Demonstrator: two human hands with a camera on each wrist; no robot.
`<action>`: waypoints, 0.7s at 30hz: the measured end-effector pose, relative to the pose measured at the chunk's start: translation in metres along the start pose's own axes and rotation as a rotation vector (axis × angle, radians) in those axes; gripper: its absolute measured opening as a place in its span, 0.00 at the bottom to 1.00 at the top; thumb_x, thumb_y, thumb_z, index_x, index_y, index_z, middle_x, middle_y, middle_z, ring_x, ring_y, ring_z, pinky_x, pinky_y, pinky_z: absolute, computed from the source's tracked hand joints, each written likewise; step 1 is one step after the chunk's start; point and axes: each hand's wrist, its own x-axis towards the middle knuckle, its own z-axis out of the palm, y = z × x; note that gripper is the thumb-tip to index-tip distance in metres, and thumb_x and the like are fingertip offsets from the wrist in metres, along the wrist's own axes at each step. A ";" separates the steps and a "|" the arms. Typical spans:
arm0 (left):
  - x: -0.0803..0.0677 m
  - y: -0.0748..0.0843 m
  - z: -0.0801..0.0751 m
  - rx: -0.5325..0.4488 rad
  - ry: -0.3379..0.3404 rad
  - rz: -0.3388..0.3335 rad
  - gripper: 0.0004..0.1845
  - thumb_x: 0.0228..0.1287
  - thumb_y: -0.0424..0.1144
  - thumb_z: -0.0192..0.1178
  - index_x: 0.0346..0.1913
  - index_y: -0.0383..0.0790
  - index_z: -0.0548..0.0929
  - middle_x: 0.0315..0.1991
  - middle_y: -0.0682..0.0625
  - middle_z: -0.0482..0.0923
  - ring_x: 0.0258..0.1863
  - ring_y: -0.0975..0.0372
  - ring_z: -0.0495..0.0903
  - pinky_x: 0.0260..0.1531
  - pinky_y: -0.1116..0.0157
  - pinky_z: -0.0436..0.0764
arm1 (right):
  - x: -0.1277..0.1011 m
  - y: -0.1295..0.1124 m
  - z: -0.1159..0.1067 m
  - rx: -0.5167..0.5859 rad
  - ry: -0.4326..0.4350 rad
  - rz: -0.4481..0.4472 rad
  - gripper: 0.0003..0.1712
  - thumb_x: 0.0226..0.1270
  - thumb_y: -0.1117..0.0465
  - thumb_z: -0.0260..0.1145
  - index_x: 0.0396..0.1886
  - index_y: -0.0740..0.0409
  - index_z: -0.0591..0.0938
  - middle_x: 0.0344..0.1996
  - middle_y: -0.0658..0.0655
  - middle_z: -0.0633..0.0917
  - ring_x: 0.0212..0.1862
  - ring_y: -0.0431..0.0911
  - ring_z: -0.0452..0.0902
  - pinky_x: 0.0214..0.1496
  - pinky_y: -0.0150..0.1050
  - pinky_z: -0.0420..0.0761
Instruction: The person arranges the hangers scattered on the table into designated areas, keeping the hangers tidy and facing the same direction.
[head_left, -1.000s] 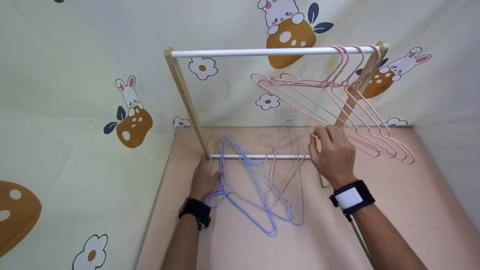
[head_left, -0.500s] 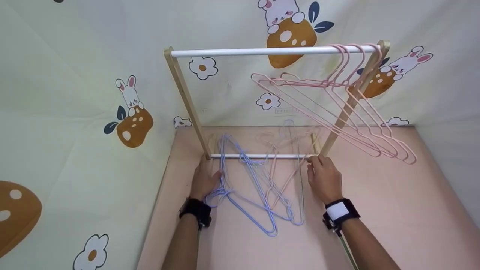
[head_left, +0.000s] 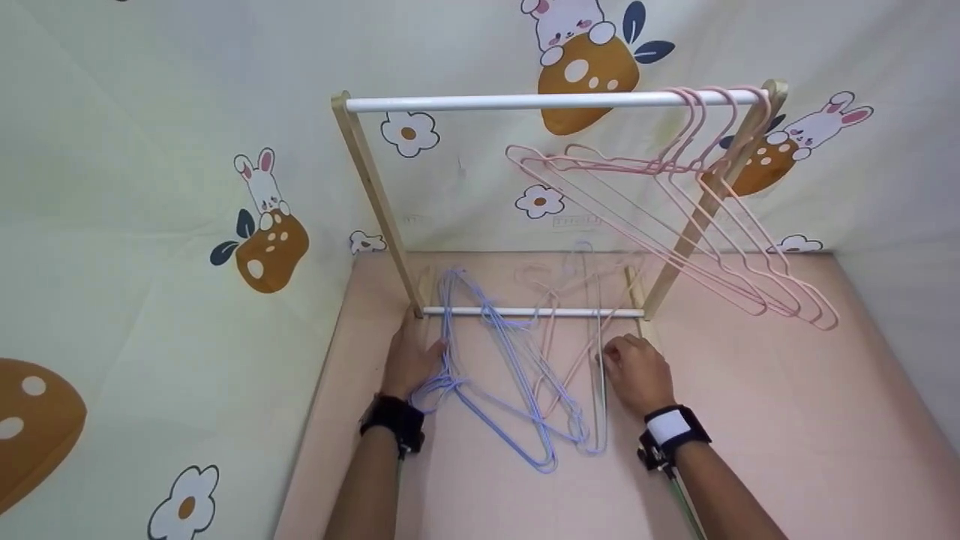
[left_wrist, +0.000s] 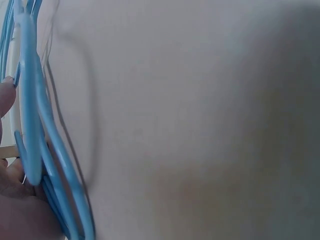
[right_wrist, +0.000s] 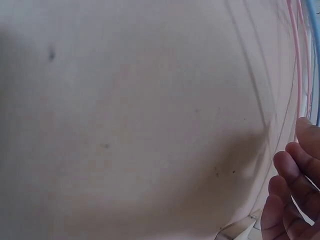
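A small rack with wooden sides has a white top rod [head_left: 517, 101] and a white lower rod [head_left: 570, 312]. Several pink hangers [head_left: 675, 225] hang at the top rod's right end. On the pink tabletop [head_left: 750, 420] under the rack lie blue hangers [head_left: 510, 390], some pale pink hangers [head_left: 553, 352] and a light blue hanger [head_left: 600, 397]. My left hand [head_left: 429, 361] grips the blue hangers [left_wrist: 37, 125] by their hook ends, beside the rack's left foot. My right hand [head_left: 613, 356] is low over the table, its loosely curled fingers [right_wrist: 290, 200] at the light blue hanger's side, holding nothing.
Walls with a rabbit-and-flower print [head_left: 262, 225] close in the table at the back and left. The rack's right wooden leg [head_left: 697, 217] slants up just beyond my right hand. Bare tabletop stretches to the right of the rack.
My right hand has come down from the hanging pink hangers, past the lower rod's right end, to the hangers lying on the table. My left hand has stayed put.
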 end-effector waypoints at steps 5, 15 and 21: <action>0.000 0.003 -0.001 0.014 0.011 -0.011 0.53 0.78 0.45 0.68 0.92 0.44 0.44 0.87 0.32 0.54 0.84 0.37 0.55 0.82 0.40 0.56 | 0.003 -0.007 0.003 0.027 0.029 -0.047 0.05 0.67 0.67 0.80 0.37 0.62 0.91 0.36 0.57 0.88 0.40 0.58 0.86 0.43 0.57 0.85; 0.002 0.000 0.003 0.011 0.023 -0.021 0.51 0.78 0.45 0.65 0.92 0.45 0.45 0.86 0.32 0.55 0.83 0.35 0.57 0.80 0.37 0.58 | 0.013 -0.045 0.015 0.073 -0.020 -0.116 0.04 0.71 0.63 0.78 0.39 0.61 0.93 0.37 0.55 0.86 0.41 0.55 0.84 0.45 0.53 0.85; 0.002 -0.001 0.003 -0.002 0.018 -0.056 0.51 0.78 0.46 0.66 0.92 0.49 0.45 0.86 0.31 0.55 0.84 0.35 0.57 0.80 0.37 0.57 | 0.014 -0.062 0.028 0.069 -0.033 -0.136 0.05 0.73 0.63 0.76 0.39 0.62 0.93 0.36 0.56 0.86 0.39 0.55 0.85 0.44 0.53 0.86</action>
